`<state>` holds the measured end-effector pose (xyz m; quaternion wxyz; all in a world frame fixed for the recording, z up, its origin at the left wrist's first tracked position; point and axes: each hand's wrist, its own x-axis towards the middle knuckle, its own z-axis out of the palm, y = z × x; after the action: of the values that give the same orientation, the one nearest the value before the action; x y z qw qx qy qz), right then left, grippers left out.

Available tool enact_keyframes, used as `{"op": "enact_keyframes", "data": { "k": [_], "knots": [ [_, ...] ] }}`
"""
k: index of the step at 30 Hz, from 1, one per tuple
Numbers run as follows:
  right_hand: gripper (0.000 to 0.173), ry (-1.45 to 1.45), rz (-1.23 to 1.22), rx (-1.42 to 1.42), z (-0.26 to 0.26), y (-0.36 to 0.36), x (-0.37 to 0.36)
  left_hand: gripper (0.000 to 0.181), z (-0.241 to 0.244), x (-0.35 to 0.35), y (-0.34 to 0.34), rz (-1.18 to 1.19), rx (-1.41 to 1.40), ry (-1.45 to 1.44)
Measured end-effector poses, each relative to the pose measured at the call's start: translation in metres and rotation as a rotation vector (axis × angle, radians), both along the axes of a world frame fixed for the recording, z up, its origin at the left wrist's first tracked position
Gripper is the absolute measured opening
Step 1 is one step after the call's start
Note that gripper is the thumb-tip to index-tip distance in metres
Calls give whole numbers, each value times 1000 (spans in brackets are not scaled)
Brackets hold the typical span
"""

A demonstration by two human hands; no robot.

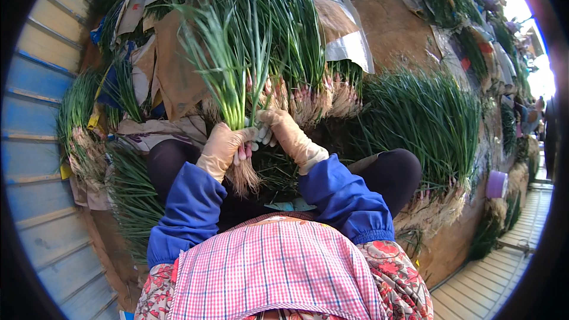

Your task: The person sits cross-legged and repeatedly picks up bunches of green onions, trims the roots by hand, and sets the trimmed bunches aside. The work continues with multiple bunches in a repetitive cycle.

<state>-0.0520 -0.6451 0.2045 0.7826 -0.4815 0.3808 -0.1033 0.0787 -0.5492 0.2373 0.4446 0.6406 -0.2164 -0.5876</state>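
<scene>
Both my hands wear cream-coloured gloves. My left hand (226,147) is closed round a bunch of green onions (231,98), with green leaves pointing away from me and pinkish bulbs and stringy roots hanging below the fist. Just right of it, my right hand (284,135) is at a thinner cluster of stalks beside the bunch; its fingertips are partly hidden, and whether they grip a stalk is unclear. Beyond my hands lies a thick row of green onions (293,40), its pale roots towards me.
A big pile of green onions (422,124) lies on the right, another bunch (82,129) on the far left. Brown paper sacks (180,62) cover part of the heap. A purple roll (497,184) stands right. Blue-and-cream slatted panels (40,129) border the left; my knees flank my hands.
</scene>
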Motion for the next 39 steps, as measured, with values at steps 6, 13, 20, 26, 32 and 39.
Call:
{"op": "enact_keyframes", "data": {
  "k": [6, 13, 20, 26, 32, 39],
  "knots": [
    [24, 66, -21, 126, 10, 2, 3, 14, -1, -4, -3, -59, 111, -30],
    [24, -520, -592, 579, 17, 32, 3, 13, 2, -4, -6, 274, -149, 424],
    [33, 362, 732, -380, 1, -9, -45, 23, 7, 38, 2, 408, -411, 532],
    [36, 1074, 117, -656, -28, -98, -41, 25, -12, 23, -8, 448, -259, 518],
    [27, 156, -394, -245, -75, -133, -78, 24, -15, 18, -13, 448, -221, 436],
    [38, -51, -413, -188, -39, -132, -93, 24, -16, 17, -15, 451, -232, 418]
  ]
}}
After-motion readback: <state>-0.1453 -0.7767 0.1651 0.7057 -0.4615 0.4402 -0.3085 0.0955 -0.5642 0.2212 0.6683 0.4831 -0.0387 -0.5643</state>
